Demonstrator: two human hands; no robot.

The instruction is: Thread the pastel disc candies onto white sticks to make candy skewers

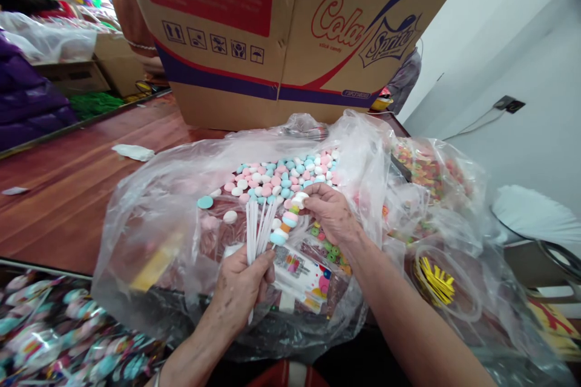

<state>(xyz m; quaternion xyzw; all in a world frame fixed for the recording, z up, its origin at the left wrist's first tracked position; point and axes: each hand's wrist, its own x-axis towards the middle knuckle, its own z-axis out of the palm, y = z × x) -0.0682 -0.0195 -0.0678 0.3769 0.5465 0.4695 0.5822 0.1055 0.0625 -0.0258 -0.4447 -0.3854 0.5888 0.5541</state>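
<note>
My left hand (pixel 240 278) is closed around a bundle of thin white sticks (pixel 258 230). It also grips the lower end of a candy skewer (pixel 289 219), which leans to the right with pastel, orange and yellow-green pieces threaded on it. At the skewer's top, my right hand (pixel 336 214) pinches a white candy (pixel 299 199). Behind both hands spreads a heap of pink, white and blue round candies (pixel 281 175) on clear plastic. Small coloured ring candies (pixel 333 251) lie under my right wrist. Printed clear packaging (pixel 302 272) sits below the skewer.
A large cardboard box (pixel 231 103) stands across the back of the wooden table (pixel 82 175). Bagged gummies (pixel 436 169) and yellow twist ties (pixel 434 281) are at right. Wrapped candy skewers (pixel 68 326) fill the lower left. Another person's sleeve (pixel 403 81) shows behind the box.
</note>
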